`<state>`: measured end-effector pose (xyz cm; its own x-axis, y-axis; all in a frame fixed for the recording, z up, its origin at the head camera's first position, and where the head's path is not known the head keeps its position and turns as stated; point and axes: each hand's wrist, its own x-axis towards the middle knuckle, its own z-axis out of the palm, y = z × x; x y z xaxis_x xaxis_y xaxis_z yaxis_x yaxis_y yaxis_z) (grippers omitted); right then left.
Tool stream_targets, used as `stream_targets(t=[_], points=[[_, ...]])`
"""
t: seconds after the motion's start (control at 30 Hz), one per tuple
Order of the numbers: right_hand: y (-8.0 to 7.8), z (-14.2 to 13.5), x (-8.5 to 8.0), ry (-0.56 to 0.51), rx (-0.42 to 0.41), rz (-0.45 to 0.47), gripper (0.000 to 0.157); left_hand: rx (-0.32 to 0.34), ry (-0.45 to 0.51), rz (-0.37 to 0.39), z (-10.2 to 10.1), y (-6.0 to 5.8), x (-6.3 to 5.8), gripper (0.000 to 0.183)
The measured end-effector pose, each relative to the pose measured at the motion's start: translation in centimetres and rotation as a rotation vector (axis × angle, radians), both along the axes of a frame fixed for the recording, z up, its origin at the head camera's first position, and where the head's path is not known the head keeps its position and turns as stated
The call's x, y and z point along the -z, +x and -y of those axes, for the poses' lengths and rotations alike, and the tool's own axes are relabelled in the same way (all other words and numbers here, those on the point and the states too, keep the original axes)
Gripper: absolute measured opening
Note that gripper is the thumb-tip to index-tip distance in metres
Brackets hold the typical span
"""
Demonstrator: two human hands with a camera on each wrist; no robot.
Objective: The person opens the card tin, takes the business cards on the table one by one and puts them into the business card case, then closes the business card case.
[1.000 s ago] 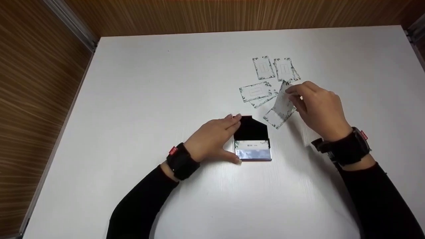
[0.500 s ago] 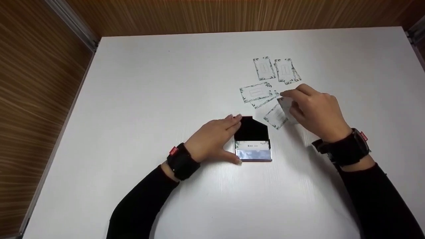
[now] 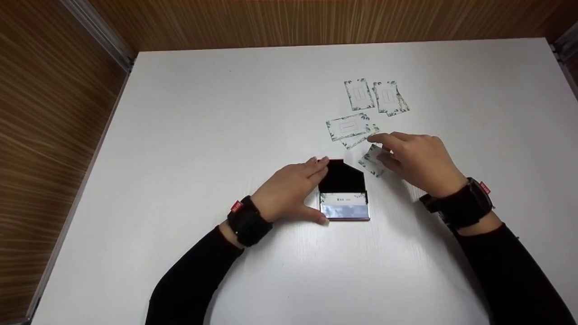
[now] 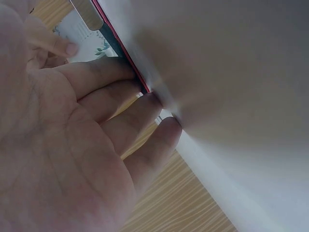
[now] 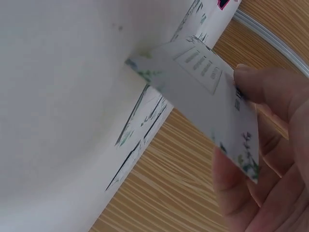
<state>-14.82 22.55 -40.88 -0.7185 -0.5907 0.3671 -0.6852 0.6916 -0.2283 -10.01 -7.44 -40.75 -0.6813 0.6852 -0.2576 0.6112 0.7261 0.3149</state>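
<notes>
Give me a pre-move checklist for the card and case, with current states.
1. Case open: ok, inside shows.
2. Left hand on case: ok, touching its left side.
3. Right hand gripping card: ok, right wrist view shows it.
4. Card over case: not ok, off to its right.
5. Loose cards put away: not ok, several lie beyond the case.
6. Room left inside: cannot tell.

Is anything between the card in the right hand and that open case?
Nothing visible blocks the way: the right hand holds the white, rectangular, green-leaf-bordered card just right of the open, black-lined metallic case, while the left hand rests at the case's left side. Whether another card lies flat beneath is unclear.
</notes>
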Motion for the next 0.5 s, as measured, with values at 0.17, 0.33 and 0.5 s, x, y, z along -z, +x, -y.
stream_targets(t=[0.17,0.33,0.5], points=[[0.0,-0.4,-0.3,0.087,0.033,0.072,0.049,-0.006,0.006,0.0,0.0,0.0,0.0,0.113],[0.1,-0.8,-0.7,0.167,0.058,0.174,0.066,-0.011,0.007,0.0,0.0,0.1,-0.1,0.113],[0.1,-1.0,-1.1,0.147,0.06,0.208,0.074,-0.009,0.008,-0.003,0.1,0.1,-0.1,0.112]])
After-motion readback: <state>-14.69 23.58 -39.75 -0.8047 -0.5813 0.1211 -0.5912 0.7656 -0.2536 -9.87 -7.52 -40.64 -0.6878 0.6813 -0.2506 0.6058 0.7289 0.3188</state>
